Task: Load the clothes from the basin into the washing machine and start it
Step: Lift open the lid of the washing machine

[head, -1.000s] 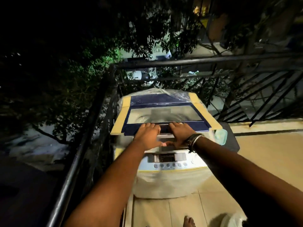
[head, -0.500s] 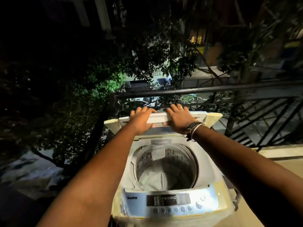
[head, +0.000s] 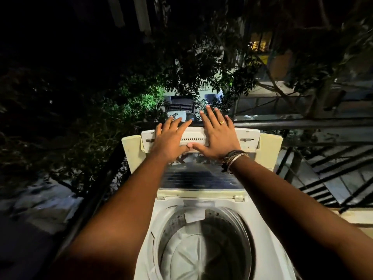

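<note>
The one washing machine stands against the balcony railing, its round drum showing only a pale pulsator at the bottom, no clothes visible. Its folding lid is tipped up at the machine's far edge. Two hands, the left hand and the right hand, press flat with straight, spread fingers on the lid's top edge.

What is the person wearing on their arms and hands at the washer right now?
Both forearms are bare, with no sleeves in view. The right hand has a gold ring on one finger, and a stack of dark and pale bracelets circles the right wrist. The left hand shows no ring, band or glove.
</note>
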`<action>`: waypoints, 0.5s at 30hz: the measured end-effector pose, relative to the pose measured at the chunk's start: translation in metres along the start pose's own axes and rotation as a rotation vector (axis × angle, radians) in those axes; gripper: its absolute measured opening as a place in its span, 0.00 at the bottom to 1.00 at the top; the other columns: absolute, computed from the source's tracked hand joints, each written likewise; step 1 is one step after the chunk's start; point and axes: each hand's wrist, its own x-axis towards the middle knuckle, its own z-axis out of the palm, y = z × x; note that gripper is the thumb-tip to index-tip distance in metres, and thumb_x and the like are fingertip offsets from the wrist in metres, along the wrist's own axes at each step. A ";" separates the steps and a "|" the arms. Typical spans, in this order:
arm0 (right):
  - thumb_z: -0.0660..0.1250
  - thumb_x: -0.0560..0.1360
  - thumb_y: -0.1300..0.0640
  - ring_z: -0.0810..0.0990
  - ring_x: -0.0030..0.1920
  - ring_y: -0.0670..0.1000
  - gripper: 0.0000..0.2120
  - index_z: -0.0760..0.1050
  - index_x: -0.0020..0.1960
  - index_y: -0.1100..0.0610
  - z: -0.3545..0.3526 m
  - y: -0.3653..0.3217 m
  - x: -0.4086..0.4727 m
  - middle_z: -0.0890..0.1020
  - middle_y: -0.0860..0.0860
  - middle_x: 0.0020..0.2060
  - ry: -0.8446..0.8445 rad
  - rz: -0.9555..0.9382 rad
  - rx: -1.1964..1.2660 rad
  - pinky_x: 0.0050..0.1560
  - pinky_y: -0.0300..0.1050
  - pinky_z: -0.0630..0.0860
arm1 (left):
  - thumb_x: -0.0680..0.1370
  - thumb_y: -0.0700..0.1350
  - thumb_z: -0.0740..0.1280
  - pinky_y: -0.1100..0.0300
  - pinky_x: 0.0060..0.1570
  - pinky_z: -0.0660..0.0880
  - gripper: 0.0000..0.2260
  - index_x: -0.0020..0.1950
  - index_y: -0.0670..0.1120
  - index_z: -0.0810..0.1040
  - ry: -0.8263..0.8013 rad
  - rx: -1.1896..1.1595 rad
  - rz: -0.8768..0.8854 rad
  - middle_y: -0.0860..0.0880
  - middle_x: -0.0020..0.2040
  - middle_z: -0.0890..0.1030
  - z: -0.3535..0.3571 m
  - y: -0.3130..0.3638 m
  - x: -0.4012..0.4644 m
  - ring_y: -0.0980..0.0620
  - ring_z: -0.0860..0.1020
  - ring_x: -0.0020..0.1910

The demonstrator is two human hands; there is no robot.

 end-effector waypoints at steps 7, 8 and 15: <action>0.45 0.72 0.19 0.56 0.81 0.56 0.51 0.47 0.83 0.54 0.031 0.016 0.035 0.52 0.53 0.82 0.072 -0.013 -0.002 0.74 0.60 0.63 | 0.75 0.63 0.70 0.32 0.76 0.47 0.38 0.81 0.62 0.56 0.011 -0.126 0.010 0.56 0.81 0.60 0.028 -0.022 0.039 0.50 0.48 0.82; 0.46 0.72 0.20 0.57 0.80 0.55 0.51 0.48 0.83 0.53 0.034 0.017 0.037 0.53 0.53 0.82 0.085 -0.012 -0.006 0.73 0.59 0.64 | 0.75 0.63 0.70 0.32 0.76 0.47 0.37 0.80 0.63 0.57 0.012 -0.154 0.018 0.56 0.81 0.60 0.032 -0.025 0.043 0.51 0.47 0.82; 0.51 0.73 0.22 0.70 0.74 0.56 0.44 0.70 0.73 0.53 0.057 0.020 0.050 0.69 0.53 0.76 0.169 0.025 -0.051 0.64 0.57 0.71 | 0.74 0.65 0.69 0.32 0.76 0.46 0.35 0.79 0.66 0.59 0.081 -0.261 0.068 0.55 0.81 0.62 0.057 -0.040 0.058 0.51 0.45 0.83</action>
